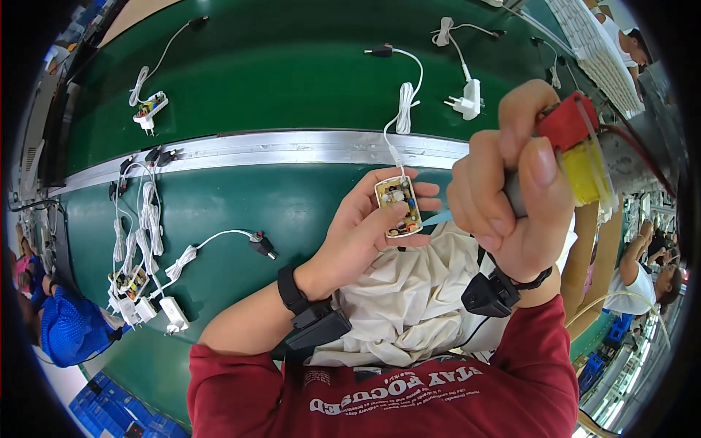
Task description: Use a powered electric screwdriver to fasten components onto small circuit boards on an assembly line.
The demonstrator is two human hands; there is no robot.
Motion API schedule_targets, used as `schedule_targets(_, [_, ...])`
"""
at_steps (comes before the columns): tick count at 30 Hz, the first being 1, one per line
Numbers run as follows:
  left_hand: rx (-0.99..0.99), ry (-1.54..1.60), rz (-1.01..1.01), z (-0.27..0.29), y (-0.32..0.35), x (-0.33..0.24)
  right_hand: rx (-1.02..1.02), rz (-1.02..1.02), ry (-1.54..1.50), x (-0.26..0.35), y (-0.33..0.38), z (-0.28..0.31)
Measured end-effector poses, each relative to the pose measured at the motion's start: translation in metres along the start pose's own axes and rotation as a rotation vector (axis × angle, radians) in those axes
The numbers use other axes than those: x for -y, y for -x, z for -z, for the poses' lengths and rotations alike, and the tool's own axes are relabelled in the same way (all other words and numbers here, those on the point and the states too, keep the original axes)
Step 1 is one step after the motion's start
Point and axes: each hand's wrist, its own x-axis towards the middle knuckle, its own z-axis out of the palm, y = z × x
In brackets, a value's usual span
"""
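Note:
My left hand (349, 232) holds an opened power adapter (385, 191), its circuit board facing up in the white case, with the thumb lying over the board. A white cable (404, 109) runs from it, bundled, away across the metal rail to a black plug on the green belt. In my right hand (515, 193) is a grey cylindrical tool (642, 164) wrapped with red and yellow tape, raised close to the camera. A thin light-blue tip (438, 218) shows below this hand, pointing at the board's lower right edge; whether it touches cannot be made out.
Several adapters (174, 314) with bundled white cables lie at left on the green table (241, 197). Beyond the metal rail (270, 148), an opened adapter (150, 108) and a closed white one (467, 98) lie on the green belt (285, 73). A cardboard box (584, 255) stands right; other people are around.

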Motion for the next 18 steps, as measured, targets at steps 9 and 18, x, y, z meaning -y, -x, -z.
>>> schedule_targets(9, [0.087,0.312,0.048,0.002,0.000,0.004,0.011,-0.055,0.043,0.008,0.003,-0.004])
schedule_targets(18, [0.210,0.395,0.067,0.004,0.004,0.003,0.065,0.066,0.034,-0.010,0.005,-0.009])
